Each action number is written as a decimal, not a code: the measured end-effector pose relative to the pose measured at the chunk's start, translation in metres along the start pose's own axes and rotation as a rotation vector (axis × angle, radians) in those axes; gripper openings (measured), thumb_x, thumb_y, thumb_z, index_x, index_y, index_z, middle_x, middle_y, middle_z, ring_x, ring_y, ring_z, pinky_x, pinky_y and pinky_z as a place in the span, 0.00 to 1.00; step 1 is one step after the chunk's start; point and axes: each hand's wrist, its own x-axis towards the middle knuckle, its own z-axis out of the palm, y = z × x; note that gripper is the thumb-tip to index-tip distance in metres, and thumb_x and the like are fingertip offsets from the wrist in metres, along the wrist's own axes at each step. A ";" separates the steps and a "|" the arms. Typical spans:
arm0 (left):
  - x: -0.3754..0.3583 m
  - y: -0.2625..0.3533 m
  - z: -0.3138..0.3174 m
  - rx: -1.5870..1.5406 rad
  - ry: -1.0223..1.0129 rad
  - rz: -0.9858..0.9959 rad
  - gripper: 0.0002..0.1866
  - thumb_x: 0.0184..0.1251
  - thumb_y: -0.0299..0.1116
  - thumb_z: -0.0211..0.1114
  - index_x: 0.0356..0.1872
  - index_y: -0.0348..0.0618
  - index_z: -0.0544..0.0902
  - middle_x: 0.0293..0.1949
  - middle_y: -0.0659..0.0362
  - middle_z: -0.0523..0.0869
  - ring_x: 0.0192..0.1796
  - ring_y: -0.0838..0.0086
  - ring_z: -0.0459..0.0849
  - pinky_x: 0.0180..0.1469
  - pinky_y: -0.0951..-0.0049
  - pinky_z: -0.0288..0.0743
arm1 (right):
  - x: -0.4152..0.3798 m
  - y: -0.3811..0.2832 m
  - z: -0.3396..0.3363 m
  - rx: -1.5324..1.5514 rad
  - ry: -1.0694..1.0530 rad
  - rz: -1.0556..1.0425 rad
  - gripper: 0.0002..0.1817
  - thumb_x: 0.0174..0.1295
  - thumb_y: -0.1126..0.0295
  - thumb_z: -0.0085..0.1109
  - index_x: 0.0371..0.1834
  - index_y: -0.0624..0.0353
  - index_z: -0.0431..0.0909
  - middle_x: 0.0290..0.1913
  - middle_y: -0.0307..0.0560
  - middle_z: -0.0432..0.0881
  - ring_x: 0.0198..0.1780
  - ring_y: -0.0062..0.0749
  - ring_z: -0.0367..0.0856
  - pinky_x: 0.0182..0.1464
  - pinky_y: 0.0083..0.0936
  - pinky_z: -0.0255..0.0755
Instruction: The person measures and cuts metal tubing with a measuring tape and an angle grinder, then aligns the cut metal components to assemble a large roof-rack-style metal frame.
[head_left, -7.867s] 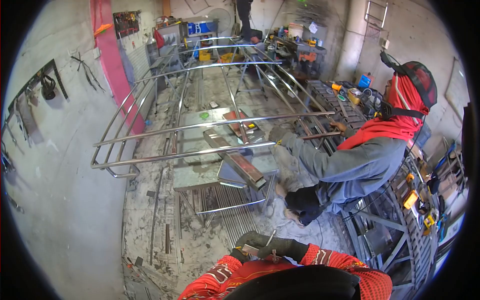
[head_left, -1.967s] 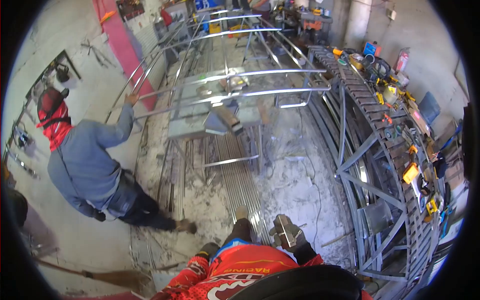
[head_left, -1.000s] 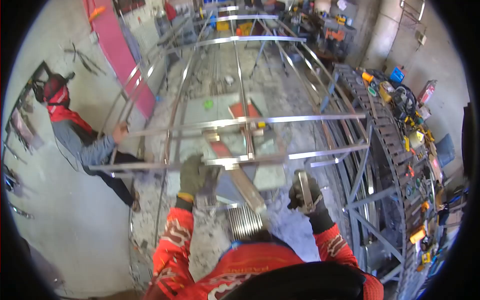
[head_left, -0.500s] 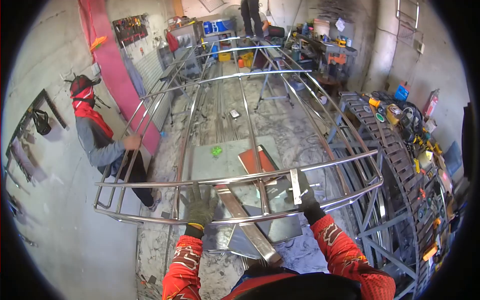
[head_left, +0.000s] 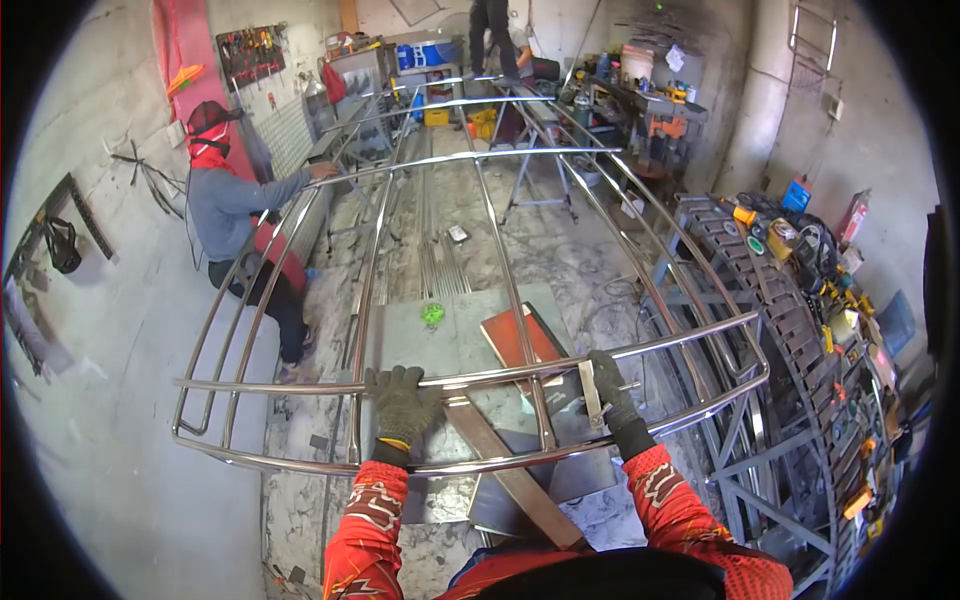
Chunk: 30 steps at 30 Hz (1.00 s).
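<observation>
A long frame of polished stainless tubes (head_left: 470,160) fills the middle of the scene, running from the near edge to the far end of the workshop, with curved cross rails and straight lengthwise bars that shine like mirrors. The left hand (head_left: 400,400), in a dark knitted glove, lies palm down on the nearer cross rails, fingers spread apart and resting on the round tube rather than wrapped around it. The right hand (head_left: 612,392), gloved the same way, is closed around a flat, narrow metal strip (head_left: 591,392) held upright against the same rail, just right of centre. Both sleeves are red with a white pattern.

Under the near end of the frame stands a grey sheet-metal table (head_left: 440,335), with a flat reddish board (head_left: 520,335) and a small green object (head_left: 432,314) on it, and a long rectangular steel bar (head_left: 510,470) slanting across its near edge. At the far left, another person (head_left: 235,215) in a grey top touches the frame's side rail. A curved dark steel rack (head_left: 800,340) on the right carries yellow and orange tools.
</observation>
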 end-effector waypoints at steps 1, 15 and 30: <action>-0.004 -0.002 -0.001 0.007 -0.036 0.012 0.20 0.59 0.52 0.64 0.41 0.46 0.84 0.37 0.54 0.82 0.47 0.54 0.79 0.71 0.43 0.52 | 0.001 0.000 -0.002 0.000 0.006 0.008 0.26 0.74 0.58 0.53 0.71 0.55 0.65 0.61 0.45 0.74 0.64 0.34 0.71 0.59 0.31 0.75; -0.007 -0.002 0.011 -0.020 0.046 -0.044 0.17 0.59 0.50 0.63 0.36 0.47 0.86 0.36 0.55 0.83 0.48 0.56 0.78 0.72 0.46 0.53 | 0.011 -0.001 0.006 -0.032 0.082 -0.062 0.26 0.74 0.59 0.52 0.71 0.56 0.65 0.62 0.45 0.73 0.65 0.33 0.70 0.62 0.30 0.71; -0.007 0.004 0.009 -0.032 0.046 -0.068 0.15 0.61 0.47 0.63 0.37 0.46 0.86 0.37 0.53 0.83 0.49 0.55 0.79 0.74 0.42 0.49 | 0.013 0.013 -0.007 -0.070 0.077 -0.126 0.26 0.75 0.59 0.52 0.71 0.57 0.65 0.64 0.44 0.72 0.66 0.32 0.70 0.66 0.29 0.68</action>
